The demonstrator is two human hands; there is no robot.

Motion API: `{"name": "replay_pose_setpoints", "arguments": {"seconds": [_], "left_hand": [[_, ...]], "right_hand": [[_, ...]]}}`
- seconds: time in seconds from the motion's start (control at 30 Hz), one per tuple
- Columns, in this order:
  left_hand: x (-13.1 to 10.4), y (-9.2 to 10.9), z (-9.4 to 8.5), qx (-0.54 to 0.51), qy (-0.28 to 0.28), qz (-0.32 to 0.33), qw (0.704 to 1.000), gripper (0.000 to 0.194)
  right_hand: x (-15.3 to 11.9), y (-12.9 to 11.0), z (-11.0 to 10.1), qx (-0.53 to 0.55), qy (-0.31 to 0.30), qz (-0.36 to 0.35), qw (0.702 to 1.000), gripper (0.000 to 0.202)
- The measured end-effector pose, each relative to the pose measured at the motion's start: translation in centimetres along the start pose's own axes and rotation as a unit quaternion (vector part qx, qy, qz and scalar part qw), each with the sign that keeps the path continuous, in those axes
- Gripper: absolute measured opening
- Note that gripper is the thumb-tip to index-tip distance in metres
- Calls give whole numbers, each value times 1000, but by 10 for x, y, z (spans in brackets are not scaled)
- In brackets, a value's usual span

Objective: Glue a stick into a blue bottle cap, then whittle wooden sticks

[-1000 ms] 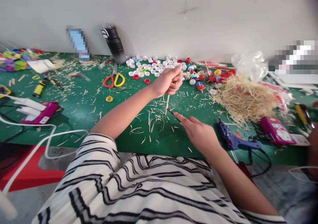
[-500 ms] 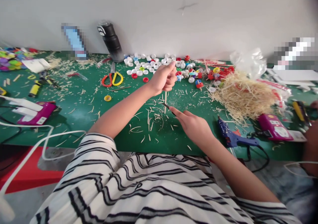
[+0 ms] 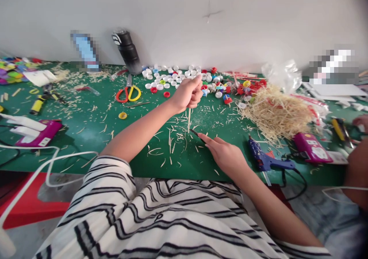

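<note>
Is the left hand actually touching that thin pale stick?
Touching. The head view shows the left hand closed in a fist, the pale stick jutting out below it.

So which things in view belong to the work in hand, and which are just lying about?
In use:
- thin pale stick, gripped in the left hand
- dark slim tool, held in the right hand
- pale shavings below, probably from such work

Lying about, untouched:
- scissors
- black bottle
- bottle caps
- blue glue gun
</note>
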State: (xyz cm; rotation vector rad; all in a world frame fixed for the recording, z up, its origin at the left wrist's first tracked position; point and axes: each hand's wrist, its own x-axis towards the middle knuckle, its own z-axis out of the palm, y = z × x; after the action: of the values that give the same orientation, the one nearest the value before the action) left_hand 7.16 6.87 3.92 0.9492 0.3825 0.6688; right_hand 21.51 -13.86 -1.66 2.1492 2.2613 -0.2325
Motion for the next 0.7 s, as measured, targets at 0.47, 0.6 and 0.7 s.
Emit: {"name": "replay_pose_setpoints", "arguments": {"seconds": [0.47,0.6,0.7], "left_hand": [[-3,-2,4,7,-18,8,1000,54],[1,0,-3,-15,-15,3,1000,54],[2,0,-6,-15,-12,2,1000,54]], "right_hand": [[24,-13,-14,3,49,-7,999,55],[23,-17,-13,1,37,-6,999,57],[21,-17,-8,7,22,0,1000,57]]}}
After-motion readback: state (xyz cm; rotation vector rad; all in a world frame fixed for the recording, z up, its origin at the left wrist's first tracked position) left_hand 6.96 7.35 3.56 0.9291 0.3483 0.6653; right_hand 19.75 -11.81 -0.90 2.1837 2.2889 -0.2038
